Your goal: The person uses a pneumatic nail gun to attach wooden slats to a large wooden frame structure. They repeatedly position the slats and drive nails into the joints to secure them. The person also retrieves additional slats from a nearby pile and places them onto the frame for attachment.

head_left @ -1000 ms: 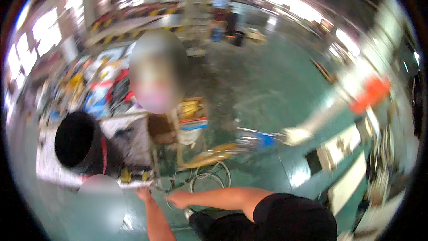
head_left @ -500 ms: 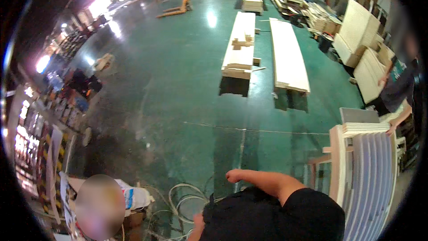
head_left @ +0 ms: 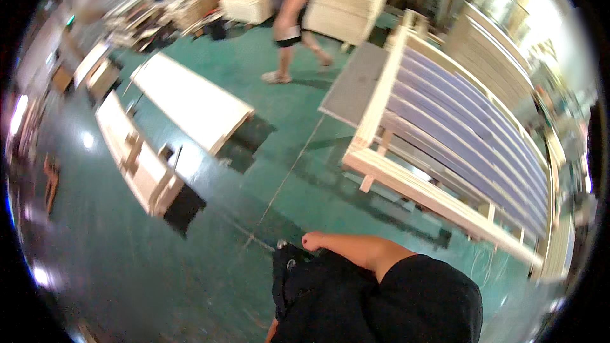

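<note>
My right hand (head_left: 311,240) is held in front of my body, its fingers curled into a loose fist. Nothing shows in it, and it touches nothing around it. My bare right forearm comes out of a black short sleeve. Just left of the hand, black cloth with round metal fastenings (head_left: 290,264) is at my front. Only a sliver of skin of my left arm shows at the lower edge; the left hand is out of sight. Nearest the right hand, ahead and right, is a large pale wooden frame (head_left: 438,203) holding grey-blue slats.
A long pale board stack (head_left: 190,98) and a narrower one with blocks (head_left: 136,159) rest low over the green floor (head_left: 254,178). A grey panel (head_left: 356,82) adjoins the frame. Another person (head_left: 292,19) walks ahead past tall pale panels (head_left: 346,6). Timber piles stand behind.
My view has swung right, so the board stacks now lie left and the slatted frame is nearer the middle. My left hand has dropped out of view. The other person is now walking.
</note>
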`<state>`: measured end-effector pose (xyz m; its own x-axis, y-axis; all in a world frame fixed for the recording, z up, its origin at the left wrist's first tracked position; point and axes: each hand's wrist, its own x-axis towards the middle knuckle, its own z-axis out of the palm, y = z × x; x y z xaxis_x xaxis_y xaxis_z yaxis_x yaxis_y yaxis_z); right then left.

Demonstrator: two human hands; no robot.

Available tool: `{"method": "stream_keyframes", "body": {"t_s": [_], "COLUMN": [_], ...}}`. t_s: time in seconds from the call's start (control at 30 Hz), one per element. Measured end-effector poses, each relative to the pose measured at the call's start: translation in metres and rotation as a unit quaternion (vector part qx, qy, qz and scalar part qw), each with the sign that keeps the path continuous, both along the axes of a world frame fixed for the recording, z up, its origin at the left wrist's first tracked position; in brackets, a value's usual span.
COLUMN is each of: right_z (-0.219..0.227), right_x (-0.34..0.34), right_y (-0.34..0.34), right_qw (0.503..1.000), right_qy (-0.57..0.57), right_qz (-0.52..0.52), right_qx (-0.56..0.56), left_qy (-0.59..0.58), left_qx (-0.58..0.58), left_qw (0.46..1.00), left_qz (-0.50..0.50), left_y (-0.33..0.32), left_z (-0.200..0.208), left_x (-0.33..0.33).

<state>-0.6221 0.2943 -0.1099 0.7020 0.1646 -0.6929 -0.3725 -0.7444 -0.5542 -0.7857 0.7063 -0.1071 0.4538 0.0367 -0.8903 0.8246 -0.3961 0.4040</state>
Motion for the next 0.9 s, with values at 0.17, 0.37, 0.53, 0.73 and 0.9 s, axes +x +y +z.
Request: {"method": "stream_keyframes", "body": {"t_s": [0.17, 0.37, 0.53, 0.73, 0.9], "right_z": [0.046, 0.116, 0.251, 0.294, 0.251], "right_x": [-0.041, -0.117, -0.141, -0.193, -0.224], "right_y": [-0.058, -0.116, -0.171, -0.27, -0.319], "right_qw": [0.971, 0.861, 0.755, 0.711, 0.797], "right_qy": [-0.027, -0.22, -0.427, -0.461, -0.368], "right_qz": [-0.236, -0.451, -0.49, -0.355, -0.341], "right_qx": [-0.026, -0.079, -0.09, -0.395, -0.337], "left_qy": [-0.144, -0.308, -0.245, -0.408, -0.515], "left_qx": [0.195, 0.008, -0.227, -0.281, -0.243], "left_qw": [0.694, 0.936, 0.94, 0.818, 0.758], "left_qz": [-0.678, -0.172, -0.073, -0.294, -0.317], "left_y": [0.079, 0.011, -0.18, -0.443, -0.515], "left_z": [-0.014, 0.057, 0.13, 0.19, 0.192], "left_x": [0.258, 0.53, 0.536, 0.341, 0.283]}}
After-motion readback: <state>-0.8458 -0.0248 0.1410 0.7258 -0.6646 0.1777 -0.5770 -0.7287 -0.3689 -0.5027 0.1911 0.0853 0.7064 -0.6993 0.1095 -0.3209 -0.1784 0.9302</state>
